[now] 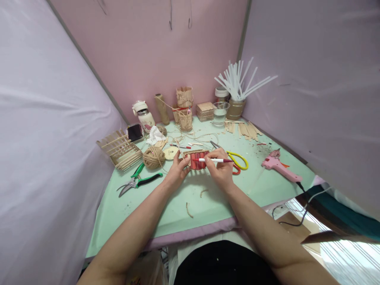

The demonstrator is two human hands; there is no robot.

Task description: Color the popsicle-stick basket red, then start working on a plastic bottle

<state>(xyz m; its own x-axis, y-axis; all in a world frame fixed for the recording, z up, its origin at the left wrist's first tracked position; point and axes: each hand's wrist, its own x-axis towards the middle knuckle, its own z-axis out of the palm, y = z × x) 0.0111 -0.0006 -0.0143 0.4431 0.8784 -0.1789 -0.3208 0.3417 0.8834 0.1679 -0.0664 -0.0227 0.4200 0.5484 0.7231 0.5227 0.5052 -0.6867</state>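
Note:
My left hand (pixel 177 169) grips the left end of a small wooden-stick piece (pixel 198 160) coloured in red and dark red stripes, with a twine-like edge along its top. In my right hand (pixel 221 168) is a white marker (pixel 215 160) with a dark red end; its tip points left and meets the striped face. The fingers of my right hand are closed round the marker near the piece's right end. Yellow-handled scissors (pixel 242 161) lie just beyond that hand, with an orange handle (pixel 236 169) beside them.
A twine ball (pixel 153 157) and green-handled pruning shears (pixel 139 182) lie left, near a slatted stick frame (pixel 121 150). On the right rests a pink glue gun (pixel 280 166) with its cord. Behind stand a water cup (pixel 220 114), loose sticks (pixel 245 130) and white glue sticks (pixel 237 79).

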